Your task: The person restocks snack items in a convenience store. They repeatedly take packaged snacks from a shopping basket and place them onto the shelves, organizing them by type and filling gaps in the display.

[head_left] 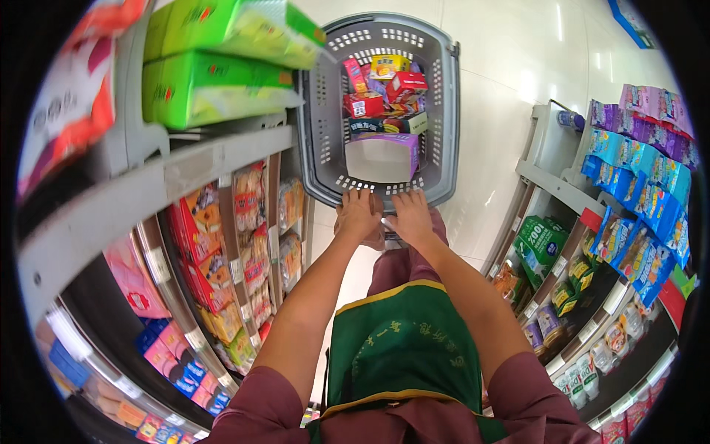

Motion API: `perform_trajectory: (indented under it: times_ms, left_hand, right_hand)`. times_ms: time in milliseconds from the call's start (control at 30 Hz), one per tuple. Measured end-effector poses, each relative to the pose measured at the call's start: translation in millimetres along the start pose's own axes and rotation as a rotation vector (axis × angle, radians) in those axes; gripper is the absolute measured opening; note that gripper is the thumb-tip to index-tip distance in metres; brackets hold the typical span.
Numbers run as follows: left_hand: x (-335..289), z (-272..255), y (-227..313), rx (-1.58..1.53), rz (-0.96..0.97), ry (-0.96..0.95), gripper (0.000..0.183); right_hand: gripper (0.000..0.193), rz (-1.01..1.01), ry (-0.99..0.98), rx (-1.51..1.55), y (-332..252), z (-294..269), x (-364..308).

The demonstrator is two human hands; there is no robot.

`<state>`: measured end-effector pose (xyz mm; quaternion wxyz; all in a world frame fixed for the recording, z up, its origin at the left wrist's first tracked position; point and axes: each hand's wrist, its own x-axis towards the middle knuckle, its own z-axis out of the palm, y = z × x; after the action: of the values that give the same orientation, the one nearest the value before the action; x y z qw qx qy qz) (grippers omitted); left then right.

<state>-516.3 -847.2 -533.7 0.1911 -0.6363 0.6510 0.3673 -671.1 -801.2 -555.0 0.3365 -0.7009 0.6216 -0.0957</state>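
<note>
Both arms reach forward to a grey plastic shopping basket [452, 96] with slotted walls. My left hand [359, 214] has its fingers curled over the near rim, and my right hand [412, 214] grips the same edge just beside it. Inside the basket lie a purple-and-white box [381, 159], a yellow packet [389, 66], a red carton [407, 86] and several other small packages. My thumbs come close together below the rim, and whatever supports the basket underneath is mostly hidden.
To the left, a shelf [185, 166] holds green tissue packs [214, 89] on top and red snack bags [203, 244] below. Shelving on the right carries blue snack bags [640, 185] and a green pack [540, 240]. Pale tiled floor [510, 44] runs between them.
</note>
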Motion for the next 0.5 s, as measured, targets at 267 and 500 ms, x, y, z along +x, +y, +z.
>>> perform_trajectory:
  times_ms: [267, 500]
  left_hand:
    - [-71.6, 57.4, -24.4, 0.085, -0.039, -0.03, 0.053]
    - [-114.9, 96.0, -43.9, 0.059, -0.123, -0.105, 0.066]
  right_hand:
    - [0.062, -0.059, -0.188, -0.011, -5.4, 47.4, -82.2]
    - [0.059, -0.063, -0.32, -0.045, -12.0, 76.3, -121.9]
